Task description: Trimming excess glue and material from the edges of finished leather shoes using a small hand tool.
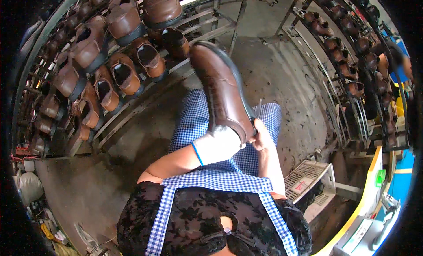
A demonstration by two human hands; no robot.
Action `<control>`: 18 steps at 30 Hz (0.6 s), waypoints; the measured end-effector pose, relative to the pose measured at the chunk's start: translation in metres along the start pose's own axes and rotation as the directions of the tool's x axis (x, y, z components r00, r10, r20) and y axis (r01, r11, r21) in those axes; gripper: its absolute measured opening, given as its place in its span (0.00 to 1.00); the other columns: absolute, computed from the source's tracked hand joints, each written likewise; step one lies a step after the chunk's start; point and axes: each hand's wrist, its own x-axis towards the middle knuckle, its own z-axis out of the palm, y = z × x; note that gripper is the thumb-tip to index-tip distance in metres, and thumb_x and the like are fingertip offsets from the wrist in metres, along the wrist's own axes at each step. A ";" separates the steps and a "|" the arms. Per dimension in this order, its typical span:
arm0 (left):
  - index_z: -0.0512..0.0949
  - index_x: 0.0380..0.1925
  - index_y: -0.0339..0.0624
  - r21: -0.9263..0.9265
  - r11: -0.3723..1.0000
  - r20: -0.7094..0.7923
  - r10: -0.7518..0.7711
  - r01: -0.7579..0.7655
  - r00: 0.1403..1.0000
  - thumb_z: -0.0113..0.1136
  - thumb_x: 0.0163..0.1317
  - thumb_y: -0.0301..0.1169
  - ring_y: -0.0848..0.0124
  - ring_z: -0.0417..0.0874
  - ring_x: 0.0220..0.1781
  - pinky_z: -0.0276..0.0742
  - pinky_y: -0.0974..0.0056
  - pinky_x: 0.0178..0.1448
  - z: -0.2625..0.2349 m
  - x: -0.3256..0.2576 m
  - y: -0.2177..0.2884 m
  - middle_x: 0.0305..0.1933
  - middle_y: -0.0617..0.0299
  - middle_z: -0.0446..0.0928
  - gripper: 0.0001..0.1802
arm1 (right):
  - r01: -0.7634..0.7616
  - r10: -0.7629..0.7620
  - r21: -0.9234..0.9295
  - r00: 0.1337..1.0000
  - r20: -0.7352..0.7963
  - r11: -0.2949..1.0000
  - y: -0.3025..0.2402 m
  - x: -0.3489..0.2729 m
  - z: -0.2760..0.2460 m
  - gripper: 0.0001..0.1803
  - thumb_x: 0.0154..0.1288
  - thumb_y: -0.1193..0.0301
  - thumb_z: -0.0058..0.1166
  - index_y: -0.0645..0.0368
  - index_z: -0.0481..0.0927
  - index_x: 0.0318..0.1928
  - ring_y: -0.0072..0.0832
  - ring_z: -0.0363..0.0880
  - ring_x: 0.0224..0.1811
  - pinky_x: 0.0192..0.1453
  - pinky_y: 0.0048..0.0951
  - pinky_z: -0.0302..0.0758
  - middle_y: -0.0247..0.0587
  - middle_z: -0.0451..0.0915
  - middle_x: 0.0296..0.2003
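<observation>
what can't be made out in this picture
All in the head view:
- Fingers of the white-gloved left hand: hidden by the brown leather shoe; inside or behind it, I cannot tell.
- Most fingers of the right hand: hidden behind the shoe's heel.
- The shoe's underside: turned away, only the dark sole edge shows.
- Far-left shelf shoes: dim, cut off by the fisheye rim.

I see glare bleaching the white-gloved left hand [222, 145] and glossing the brown leather shoe [222, 90]; the dark metal rack [49, 29] bows toward blackened edges.
</observation>
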 end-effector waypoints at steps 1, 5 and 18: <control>0.80 0.43 0.44 0.078 0.989 0.324 0.091 -0.123 0.942 0.57 0.59 0.37 0.59 0.83 0.39 0.80 0.56 0.39 -0.019 0.005 0.002 0.39 0.57 0.81 0.14 | -0.054 0.065 0.152 0.996 -0.066 0.987 0.017 0.001 -0.014 0.26 0.62 0.53 0.57 0.54 0.72 0.55 0.18 0.74 0.17 0.11 0.15 0.66 0.32 0.80 0.33; 0.76 0.48 0.42 -0.592 0.795 0.184 -0.022 0.129 0.983 0.63 0.55 0.36 0.60 0.84 0.36 0.80 0.59 0.40 -0.073 0.023 -0.006 0.39 0.56 0.81 0.21 | 0.048 0.120 0.484 0.943 -0.310 0.874 0.032 -0.008 0.011 0.33 0.57 0.50 0.59 0.58 0.73 0.57 0.38 0.81 0.46 0.46 0.37 0.81 0.45 0.78 0.51; 0.73 0.54 0.36 -0.824 0.405 -0.120 -0.809 0.397 0.575 0.70 0.48 0.32 0.67 0.74 0.58 0.66 0.63 0.65 -0.070 0.030 -0.055 0.55 0.57 0.74 0.31 | -0.247 0.248 0.138 0.969 0.006 0.959 0.066 0.020 -0.022 0.22 0.65 0.57 0.54 0.58 0.75 0.53 0.27 0.80 0.39 0.42 0.30 0.79 0.39 0.82 0.40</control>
